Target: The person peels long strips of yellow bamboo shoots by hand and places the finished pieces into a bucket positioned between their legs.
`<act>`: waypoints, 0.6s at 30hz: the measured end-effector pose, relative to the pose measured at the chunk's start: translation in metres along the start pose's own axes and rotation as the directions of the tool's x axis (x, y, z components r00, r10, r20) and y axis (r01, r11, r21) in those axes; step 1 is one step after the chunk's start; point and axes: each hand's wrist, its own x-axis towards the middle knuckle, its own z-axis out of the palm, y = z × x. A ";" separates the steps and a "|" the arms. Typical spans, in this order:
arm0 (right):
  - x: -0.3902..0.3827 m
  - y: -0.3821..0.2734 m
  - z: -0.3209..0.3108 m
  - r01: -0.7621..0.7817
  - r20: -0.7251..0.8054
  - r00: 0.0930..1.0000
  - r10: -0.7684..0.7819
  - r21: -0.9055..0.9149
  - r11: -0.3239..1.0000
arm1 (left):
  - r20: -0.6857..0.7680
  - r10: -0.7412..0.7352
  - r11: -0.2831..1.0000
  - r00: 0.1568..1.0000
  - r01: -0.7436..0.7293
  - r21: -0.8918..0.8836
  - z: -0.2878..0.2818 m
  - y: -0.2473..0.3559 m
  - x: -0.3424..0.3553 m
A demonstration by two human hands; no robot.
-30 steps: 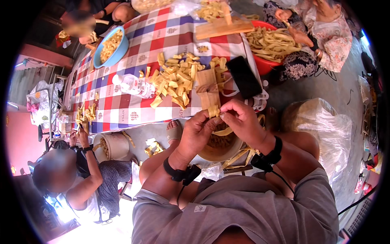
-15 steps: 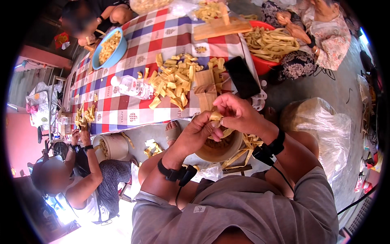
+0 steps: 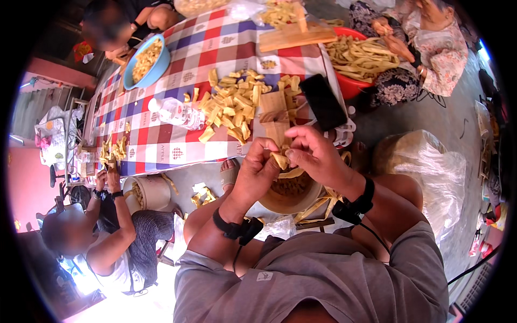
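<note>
One folded yellow piece (image 3: 280,160) is between the left hand (image 3: 253,175) and the right hand (image 3: 318,156), above a round tan container (image 3: 300,205). The left thumb and forefinger pinch this piece at its left side. The right thumb and forefinger are bent close to its other end, but I cannot tell if they press it; the other right fingers are curled. Inside the container lie small brownish bits, partly hidden by the hands. Each wrist wears a black strap.

On the table, the checked cloth (image 3: 167,137) carries a loose pile of yellow pieces (image 3: 231,107). To the right of this pile is a wooden block (image 3: 273,119), and next to it lies a black phone (image 3: 323,101). A clear bottle (image 3: 177,114) lies at the left of the pile. Farther away, a red basin (image 3: 347,89) holds long yellow strips (image 3: 360,58), near a seated person in a flowered top (image 3: 444,59). A blue basin (image 3: 158,71) stands at the far left of the table.
</note>
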 end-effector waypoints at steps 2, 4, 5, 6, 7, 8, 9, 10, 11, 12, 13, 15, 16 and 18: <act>0.002 -0.002 -0.005 -0.255 0.084 0.966 0.246 0.109 0.961 | 0.042 -0.020 0.999 0.999 0.018 0.041 0.001 0.003 -0.001; 0.001 -0.001 -0.010 -0.294 0.114 0.951 0.287 0.051 0.954 | 0.085 -0.059 0.997 0.995 0.055 0.053 0.003 0.008 -0.001; 0.001 -0.001 -0.012 -0.313 0.127 0.943 0.308 0.021 0.950 | 0.107 -0.087 0.996 0.990 0.083 0.046 0.003 0.009 -0.001; 0.002 -0.001 -0.014 -0.284 0.119 0.951 0.286 -0.035 0.958 | 0.127 -0.115 0.993 0.985 0.111 0.037 0.003 0.009 -0.001; 0.003 -0.002 -0.015 -0.254 0.111 0.958 0.264 -0.091 0.963 | 0.127 -0.123 0.992 0.984 0.121 0.027 0.003 0.009 -0.001; 0.004 -0.002 -0.016 -0.224 0.105 0.965 0.241 -0.147 0.963 | 0.127 -0.132 0.991 0.983 0.131 0.018 0.002 0.009 -0.002; 0.004 0.003 -0.016 -0.057 0.044 0.997 0.069 -0.226 0.973 | 0.130 -0.140 0.990 0.982 0.140 0.008 0.004 0.011 -0.001; 0.005 0.013 -0.016 0.104 -0.003 0.994 -0.111 -0.312 0.944 | 0.105 -0.128 0.992 0.986 0.126 0.026 0.008 0.015 0.001; 0.005 0.019 -0.017 0.252 -0.033 0.957 -0.289 -0.403 0.880 | 0.079 -0.116 0.993 0.990 0.113 0.044 0.013 0.019 0.003; 0.006 0.011 -0.017 0.123 -0.104 0.982 -0.157 -0.275 0.953 | 0.046 -0.102 0.993 0.994 0.099 0.061 0.015 0.022 0.002; 0.007 -0.005 -0.020 -0.009 -0.161 0.987 -0.013 -0.139 0.990 | 0.056 -0.088 0.992 0.995 0.082 0.098 0.014 0.022 0.001; 0.013 -0.015 -0.027 -0.103 -0.224 0.963 0.147 0.195 0.975 | 0.083 -0.058 0.984 0.995 0.042 0.175 0.009 0.024 -0.005; 0.011 -0.017 -0.028 -0.149 -0.187 0.962 0.199 0.251 0.956 | 0.083 -0.071 0.985 0.994 0.056 0.164 0.008 0.022 -0.007; 0.007 -0.021 -0.027 -0.250 -0.096 0.949 0.301 0.358 0.900 | 0.076 -0.102 0.986 0.992 0.090 0.143 0.005 0.016 -0.013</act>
